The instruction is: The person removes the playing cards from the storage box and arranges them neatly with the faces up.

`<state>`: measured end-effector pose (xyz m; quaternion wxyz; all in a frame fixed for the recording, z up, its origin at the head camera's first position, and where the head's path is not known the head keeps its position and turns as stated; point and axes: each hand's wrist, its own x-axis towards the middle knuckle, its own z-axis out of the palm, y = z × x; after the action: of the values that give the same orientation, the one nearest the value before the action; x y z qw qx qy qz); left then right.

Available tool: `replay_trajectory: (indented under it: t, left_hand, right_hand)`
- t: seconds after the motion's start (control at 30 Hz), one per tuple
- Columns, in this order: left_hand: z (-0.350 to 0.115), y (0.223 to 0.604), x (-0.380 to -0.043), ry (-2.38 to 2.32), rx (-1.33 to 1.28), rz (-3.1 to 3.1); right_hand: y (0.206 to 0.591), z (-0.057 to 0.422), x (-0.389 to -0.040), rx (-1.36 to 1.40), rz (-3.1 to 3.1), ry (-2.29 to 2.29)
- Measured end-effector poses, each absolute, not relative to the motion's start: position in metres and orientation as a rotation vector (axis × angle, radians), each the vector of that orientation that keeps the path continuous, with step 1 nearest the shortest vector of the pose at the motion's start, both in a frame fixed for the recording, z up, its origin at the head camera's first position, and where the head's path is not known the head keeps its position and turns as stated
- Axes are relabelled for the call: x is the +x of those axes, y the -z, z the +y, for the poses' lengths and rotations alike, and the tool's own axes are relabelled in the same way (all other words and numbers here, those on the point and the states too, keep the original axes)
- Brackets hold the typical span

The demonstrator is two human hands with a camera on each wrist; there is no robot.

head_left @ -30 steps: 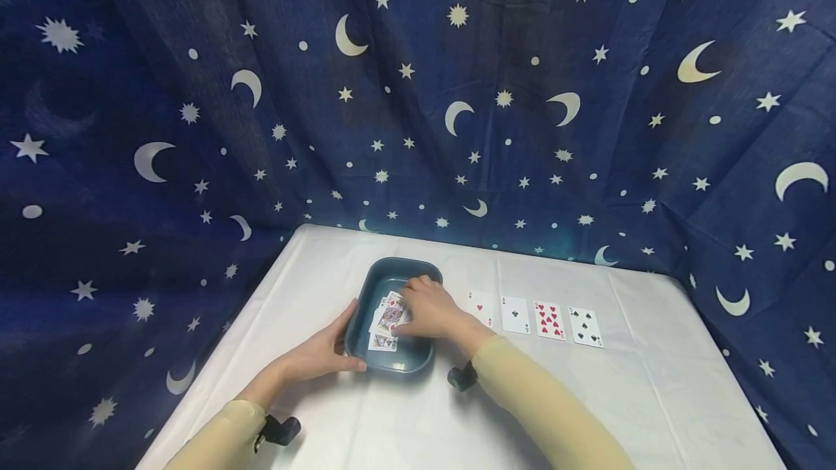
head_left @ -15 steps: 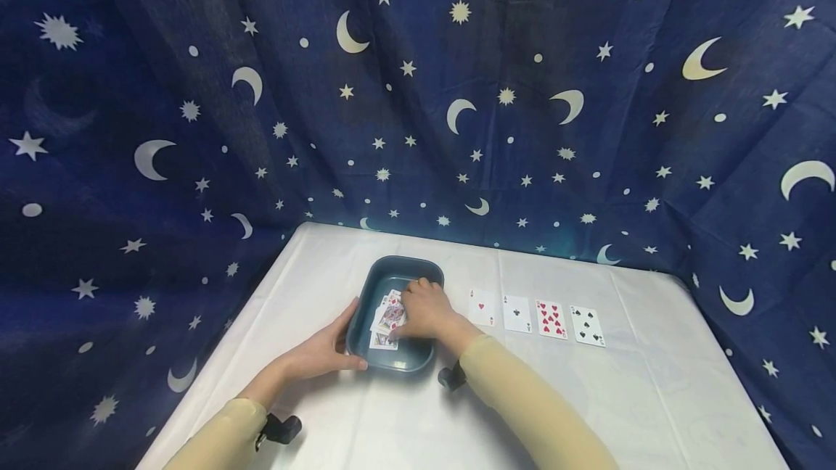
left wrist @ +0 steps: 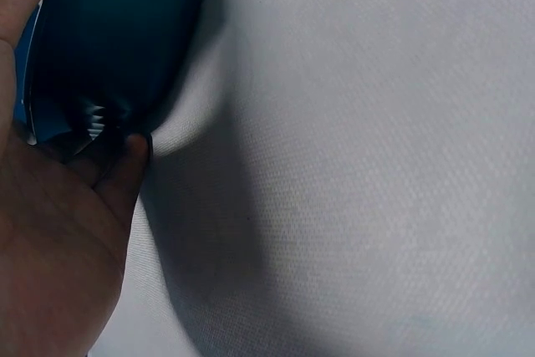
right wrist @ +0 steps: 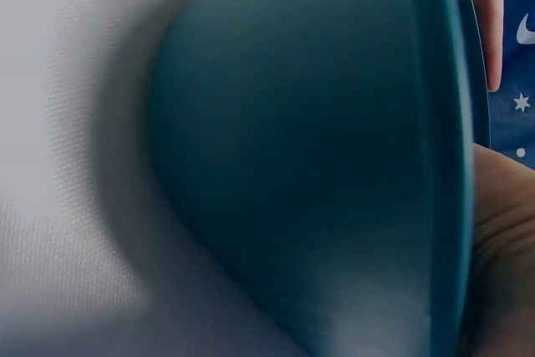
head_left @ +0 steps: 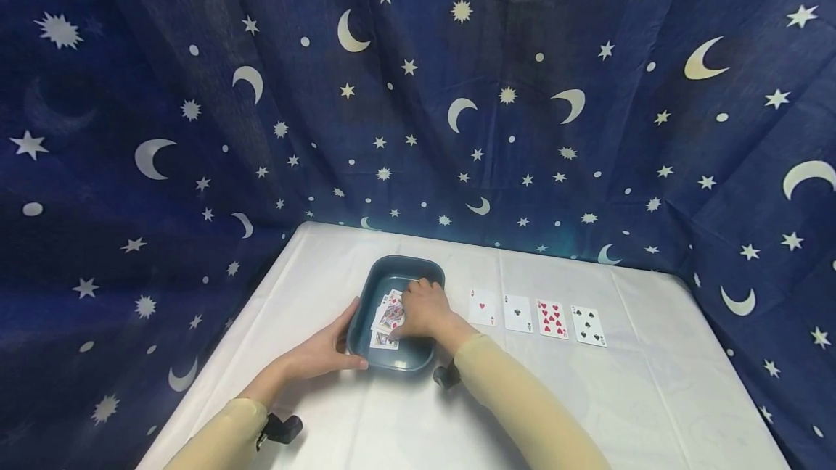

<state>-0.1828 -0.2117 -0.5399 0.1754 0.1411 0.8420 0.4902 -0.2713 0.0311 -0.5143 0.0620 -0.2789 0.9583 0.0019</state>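
A blue-green rounded rectangular tub (head_left: 398, 361) stands on the white-covered table. My left hand (head_left: 323, 350) grips its left side, thumb at the near rim. In the left wrist view, the left hand's fingers (left wrist: 125, 173) reach beneath the tub (left wrist: 125, 31). Several face-up playing cards (head_left: 390, 312) lie overlapping inside, a red face card on top. Over their right part my right hand (head_left: 424, 310) curls, thumb at the near end and fingers toward the far end; its palm hides what lies beneath. The tub wall (right wrist: 309, 156) covers most of that hand in the right wrist view.
To the right of the tub lie an ace of hearts (head_left: 482, 307), an ace of clubs (head_left: 518, 314), a red hearts card (head_left: 551, 319) and a black spades card (head_left: 588, 326) in a row. A dark blue star-and-moon curtain (head_left: 418, 129) hangs behind the table.
My right wrist and forearm have swung slightly left and the ace of hearts shows more fully. The right hand stays over the cards; the left hand and tub keep their place.
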Motion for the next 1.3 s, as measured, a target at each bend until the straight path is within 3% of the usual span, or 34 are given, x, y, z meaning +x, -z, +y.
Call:
replay_trajectory:
  t: [1.3]
  left_hand:
    - [-0.2125,0.5415,-0.1833,-1.400,0.395,2.385]
  right_hand:
    - [0.5169,0.0314,-0.2730,-0.836,2.902,0.067]
